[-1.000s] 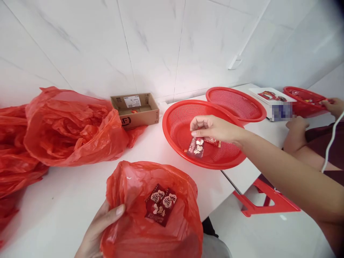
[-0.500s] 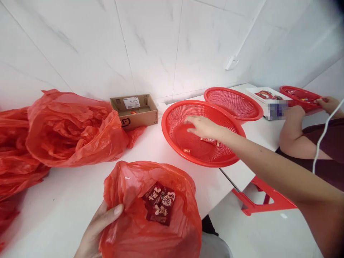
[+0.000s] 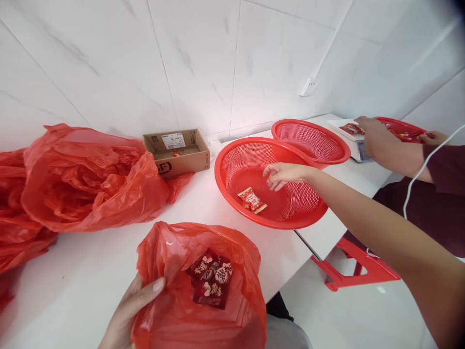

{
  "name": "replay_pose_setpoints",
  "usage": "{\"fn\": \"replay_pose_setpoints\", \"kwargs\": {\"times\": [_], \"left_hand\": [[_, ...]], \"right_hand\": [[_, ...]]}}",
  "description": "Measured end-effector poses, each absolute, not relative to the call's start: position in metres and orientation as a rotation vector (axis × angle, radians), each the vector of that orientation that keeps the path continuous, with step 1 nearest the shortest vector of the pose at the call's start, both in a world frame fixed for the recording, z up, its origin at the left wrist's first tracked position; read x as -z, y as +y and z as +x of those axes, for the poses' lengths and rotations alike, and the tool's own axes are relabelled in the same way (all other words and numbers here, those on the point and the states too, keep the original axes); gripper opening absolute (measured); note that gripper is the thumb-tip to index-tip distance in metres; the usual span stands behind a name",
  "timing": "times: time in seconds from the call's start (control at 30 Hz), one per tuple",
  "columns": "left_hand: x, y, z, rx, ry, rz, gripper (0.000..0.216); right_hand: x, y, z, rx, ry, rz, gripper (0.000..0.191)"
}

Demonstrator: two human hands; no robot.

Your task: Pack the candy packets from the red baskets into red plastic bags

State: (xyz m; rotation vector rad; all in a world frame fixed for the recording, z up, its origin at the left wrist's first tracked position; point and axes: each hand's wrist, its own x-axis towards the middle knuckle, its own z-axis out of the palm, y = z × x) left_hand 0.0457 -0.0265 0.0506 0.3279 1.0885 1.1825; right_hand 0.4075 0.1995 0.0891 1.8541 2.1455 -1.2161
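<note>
My left hand [image 3: 129, 312] grips the rim of a red plastic bag [image 3: 203, 295] at the table's near edge, holding it apart. Several dark red candy packets [image 3: 210, 278] lie inside the bag. My right hand [image 3: 285, 173] hovers over the big red mesh basket [image 3: 232, 160], fingers loosely spread and holding nothing. A red-and-white candy packet [image 3: 252, 200] lies on the basket's floor just left of and below that hand.
A second red basket [image 3: 312, 140] stands behind the first. Crumpled red bags [image 3: 87, 179] pile up at the left. A cardboard box [image 3: 178, 152] sits by the wall. Another person's hands [image 3: 376, 138] work at a white scale and a red tray [image 3: 399, 128] at the right. A red stool [image 3: 359, 271] is below.
My right hand held a dark packet over the basket, dipped into the basket, and now has drawn back with nothing in it. A red-and-white packet now lies in the basket. The other person's arm reached up to the scale.
</note>
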Motion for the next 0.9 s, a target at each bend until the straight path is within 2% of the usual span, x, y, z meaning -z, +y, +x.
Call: {"fn": "replay_pose_setpoints", "kwargs": {"times": [0.13, 0.2, 0.27, 0.4, 0.57, 0.73, 0.9], "left_hand": [[-0.050, -0.027, 0.048, -1.164, 1.100, 0.341, 0.096], [-0.049, -0.027, 0.047, -1.161, 1.102, 0.365, 0.097], [-0.049, -0.026, 0.047, -1.159, 1.098, 0.389, 0.096], [-0.050, -0.026, 0.047, -1.174, 1.104, 0.383, 0.094], [-0.053, -0.027, 0.048, -1.165, 1.105, 0.396, 0.094], [-0.051, -0.027, 0.046, -1.143, 1.051, 0.388, 0.090], [-0.046, -0.025, 0.044, -1.141, 0.976, 0.453, 0.085]], "right_hand": [[-0.079, 0.187, 0.383, 0.911, 2.269, 1.753, 0.069], [-0.071, 0.182, 0.367, 0.875, 2.300, 1.724, 0.074], [-0.065, 0.181, 0.355, 0.877, 2.305, 1.699, 0.067], [-0.065, 0.190, 0.352, 0.946, 2.286, 1.726, 0.037], [-0.091, 0.198, 0.369, 1.200, 2.297, 1.873, 0.013], [-0.129, 0.170, 0.363, 1.828, 2.384, 1.847, 0.019], [-0.145, 0.106, 0.312, 2.027, 2.480, 1.431, 0.024]]}}
